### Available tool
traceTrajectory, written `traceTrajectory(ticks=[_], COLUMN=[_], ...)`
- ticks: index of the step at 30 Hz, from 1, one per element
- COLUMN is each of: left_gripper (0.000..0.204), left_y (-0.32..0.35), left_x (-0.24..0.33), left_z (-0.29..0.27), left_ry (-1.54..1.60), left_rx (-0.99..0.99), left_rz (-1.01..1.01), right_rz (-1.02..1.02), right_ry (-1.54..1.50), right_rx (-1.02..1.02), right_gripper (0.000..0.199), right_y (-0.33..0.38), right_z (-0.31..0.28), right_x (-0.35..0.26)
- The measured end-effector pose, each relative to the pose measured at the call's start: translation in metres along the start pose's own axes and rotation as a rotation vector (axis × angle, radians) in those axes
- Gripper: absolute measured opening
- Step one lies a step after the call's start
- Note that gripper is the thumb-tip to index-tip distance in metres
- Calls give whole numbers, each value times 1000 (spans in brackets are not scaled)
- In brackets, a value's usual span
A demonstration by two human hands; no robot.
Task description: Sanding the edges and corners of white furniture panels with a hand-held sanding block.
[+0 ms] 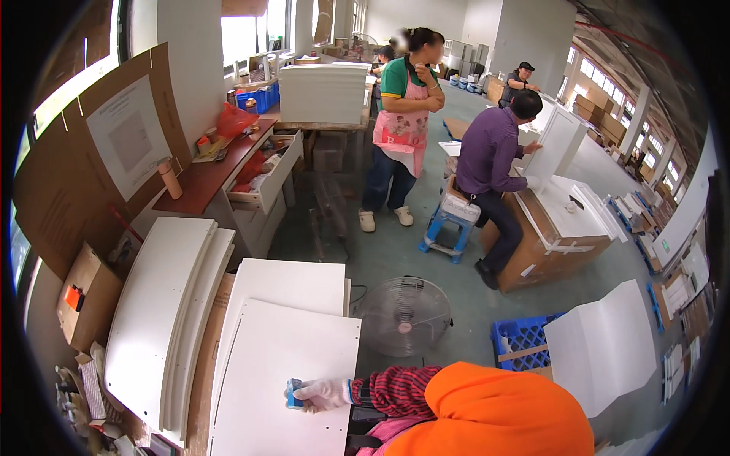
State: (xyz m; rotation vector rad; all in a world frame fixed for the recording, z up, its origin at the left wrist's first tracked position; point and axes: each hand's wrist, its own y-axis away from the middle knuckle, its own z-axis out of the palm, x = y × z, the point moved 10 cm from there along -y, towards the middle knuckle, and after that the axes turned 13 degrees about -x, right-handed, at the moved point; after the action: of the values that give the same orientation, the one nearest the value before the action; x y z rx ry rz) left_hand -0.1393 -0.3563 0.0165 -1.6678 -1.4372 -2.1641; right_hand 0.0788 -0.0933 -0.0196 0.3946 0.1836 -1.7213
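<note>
My right hand, in a white glove with a red striped sleeve, reaches in from the lower right. It grips a small blue block and presses it on the top white panel of a flat stack in front of me. An orange garment fills the lower right and hides the rest of the arm. My left hand is out of view.
Curved white panels lie to the left on cardboard. A floor fan and a blue crate stand beyond the stack. A seated person handles a white panel on a carton; another person in a pink apron stands nearby.
</note>
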Motion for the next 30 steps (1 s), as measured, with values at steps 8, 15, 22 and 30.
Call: traceTrajectory(ticks=[8,15,22,30], left_gripper=[51,51,50,50], left_y=[1,-9,-14,-17], left_x=[5,12,18,19], left_z=[-4,6,12,10], left_ry=[-23,-65,-109,-149], left_rx=[27,14,12,36], left_rz=[6,19,30,31], right_rz=[4,-22,-57,-46], right_ry=[-90,-91,-14,24], right_rx=[-152,-169,-169,-196], right_gripper=[40,37,31,29], right_y=[-8,-5,-3,-7], right_z=[-5,4,12,9], right_x=[8,7,2,4])
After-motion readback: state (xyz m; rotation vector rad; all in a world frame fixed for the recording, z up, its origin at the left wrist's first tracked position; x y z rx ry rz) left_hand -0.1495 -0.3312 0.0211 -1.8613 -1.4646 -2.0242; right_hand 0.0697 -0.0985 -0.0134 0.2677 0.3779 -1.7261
